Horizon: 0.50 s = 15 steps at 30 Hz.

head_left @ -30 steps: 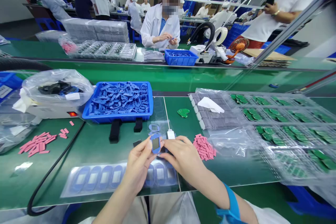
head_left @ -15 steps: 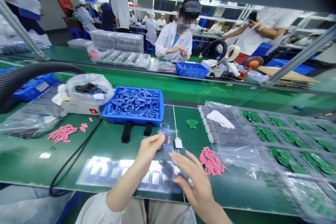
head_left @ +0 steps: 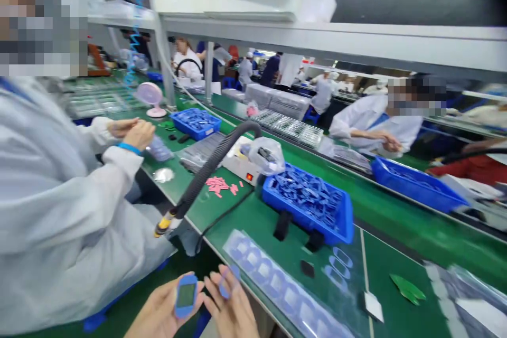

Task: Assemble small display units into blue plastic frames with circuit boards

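Note:
My left hand holds a blue oval casing with a dark greenish rectangular window, its face towards me. Close beside it, my right hand has a thin blue piece among its fingers; the fingers hide most of it, so its kind is unclear. Both hands are at the near table edge, beside a clear sheet of blue-rimmed oval films. Farther in lie a small dark square and several blue oval outline rings.
A blue bin full of blue plastic parts stands behind the sheet. A black hose arches over the table. Pink strips, a green leaf-shaped stack and a white square lie about. A co-worker's sleeve is at the left.
The view has swung left, bringing a co-worker into sight. My hands have drawn back towards me, close together. The casing in my left hand now faces me, and a blue piece shows in my right.

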Motion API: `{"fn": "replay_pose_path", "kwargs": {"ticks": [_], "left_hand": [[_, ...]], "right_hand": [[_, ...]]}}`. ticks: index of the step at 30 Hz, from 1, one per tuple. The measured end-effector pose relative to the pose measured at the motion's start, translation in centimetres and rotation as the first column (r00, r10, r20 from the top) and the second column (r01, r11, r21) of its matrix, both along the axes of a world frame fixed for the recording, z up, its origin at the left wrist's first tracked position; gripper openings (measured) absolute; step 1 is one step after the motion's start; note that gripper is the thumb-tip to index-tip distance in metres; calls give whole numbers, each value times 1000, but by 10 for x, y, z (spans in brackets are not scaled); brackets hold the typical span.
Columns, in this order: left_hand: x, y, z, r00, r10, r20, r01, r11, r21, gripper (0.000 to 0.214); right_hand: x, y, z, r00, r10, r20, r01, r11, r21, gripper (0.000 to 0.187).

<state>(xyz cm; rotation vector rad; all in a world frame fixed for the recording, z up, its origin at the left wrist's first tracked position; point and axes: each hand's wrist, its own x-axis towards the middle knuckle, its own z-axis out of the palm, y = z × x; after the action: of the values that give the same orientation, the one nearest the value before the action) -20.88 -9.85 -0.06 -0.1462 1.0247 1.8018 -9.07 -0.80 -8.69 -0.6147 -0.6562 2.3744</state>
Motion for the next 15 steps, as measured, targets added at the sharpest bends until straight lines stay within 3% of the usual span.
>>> {"fn": "replay_pose_path", "kwargs": {"ticks": [1,3,5,7,10,13,15], "left_hand": [[-12,-12,-7,999,43,31,-44,999,22,19],[-36,-30,-21,991,112,68,-116,991,63,9],[-58,-46,-40,982,175,69,-180,981,67,19],[-78,-61,-62,971,231,66,-233,972,34,46],[-103,-81,-95,938,275,211,-270,961,-51,76],[-122,-93,-114,918,322,231,-305,946,-105,71],[-135,-96,-120,940,253,227,-248,967,-51,72]], "right_hand": [[-28,-3,-5,997,62,-52,-66,995,-72,52],[-77,-9,-16,987,147,-62,-152,984,-96,51],[-116,-14,-26,975,215,-55,-220,969,-113,53],[-145,-19,-32,959,275,-62,-281,950,-134,53],[-172,-28,-33,941,322,-109,-336,928,-162,48],[-186,-36,-28,933,321,-161,-348,918,-188,40],[-192,-39,-26,932,313,-184,-348,914,-207,35]]}}
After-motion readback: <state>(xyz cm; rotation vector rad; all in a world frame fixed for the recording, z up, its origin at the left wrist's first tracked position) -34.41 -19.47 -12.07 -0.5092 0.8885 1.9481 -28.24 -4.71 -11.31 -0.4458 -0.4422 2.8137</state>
